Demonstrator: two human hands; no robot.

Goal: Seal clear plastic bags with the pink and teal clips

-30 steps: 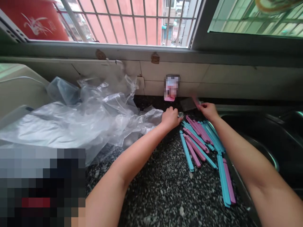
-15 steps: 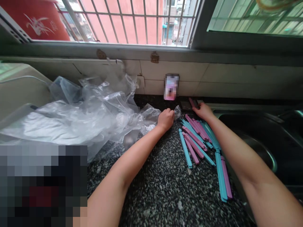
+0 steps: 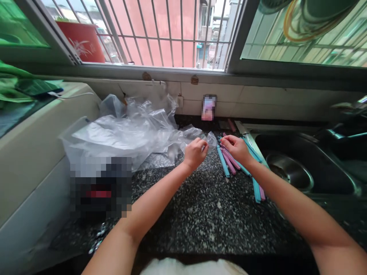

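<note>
My left hand (image 3: 195,154) is closed, its curled fingers at the narrow end of a clear plastic bag (image 3: 211,139). A crumpled tip of the film sticks out just past the fingers. My right hand (image 3: 237,150) pinches thumb and fingers together above a pile of bag clips. What lies in that pinch is hidden or too small to name. Teal clips (image 3: 223,162) and pink clips (image 3: 228,162) lie loosely together on the counter, partly covered by my right hand and forearm. A dark reddish clip (image 3: 231,125) rests behind them near the wall.
A heap of clear plastic bags (image 3: 114,133) covers the left of the speckled counter (image 3: 200,214). A blurred picture card (image 3: 209,107) leans on the tiled wall. To the right is a dark sink (image 3: 323,164) with a metal bowl (image 3: 289,172). A pixelated object (image 3: 100,187) sits at left.
My right hand has come away from the dark reddish clip and moved nearer, over the coloured clips. My left hand stays closed by the bag end. The view has tilted and pulled back.
</note>
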